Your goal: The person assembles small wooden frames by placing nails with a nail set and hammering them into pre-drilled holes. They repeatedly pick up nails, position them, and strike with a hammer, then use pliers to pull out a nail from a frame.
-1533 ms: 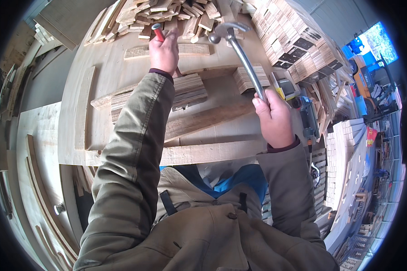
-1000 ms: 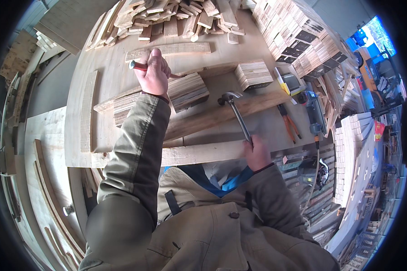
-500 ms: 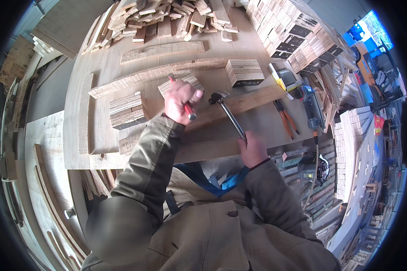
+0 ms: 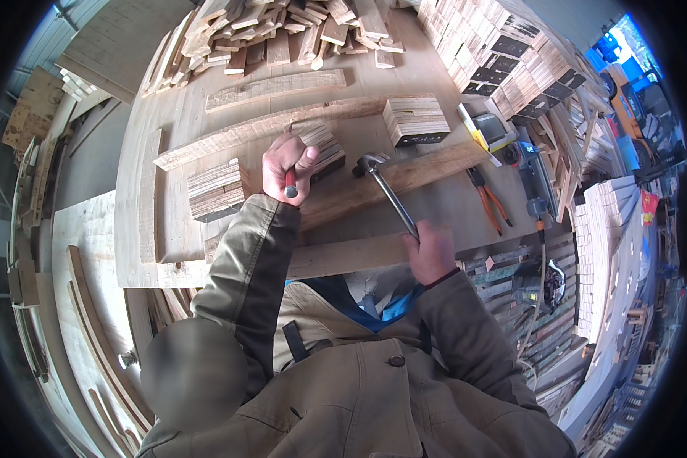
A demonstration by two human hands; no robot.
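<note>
My left hand [image 4: 285, 166] is closed around a red rod-shaped tool [image 4: 290, 184] with a grey end; its exact kind is hidden by the fingers. It hovers between two blocks of stacked wood strips, the left block [image 4: 215, 189] and the middle block [image 4: 325, 149]. My right hand [image 4: 432, 254] grips the lower handle of a metal claw hammer [image 4: 392, 199] at the table's near edge. The hammer head sits over or on a wide board [image 4: 427, 169] running diagonally across the tabletop. A third wood block [image 4: 417, 120] stands farther right.
Pliers with orange handles [image 4: 488, 204], a yellow-and-grey tool [image 4: 481, 136] and a blue-grey power tool [image 4: 537, 182] lie at right. A long strip [image 4: 244, 136] crosses behind the blocks. Loose wood pieces [image 4: 282, 38] and stacked blocks [image 4: 485, 53] fill the far side.
My left hand has shifted slightly left, and the red tool has turned so its grey end points more toward me. The middle block shows more. My right hand keeps hold of the hammer.
</note>
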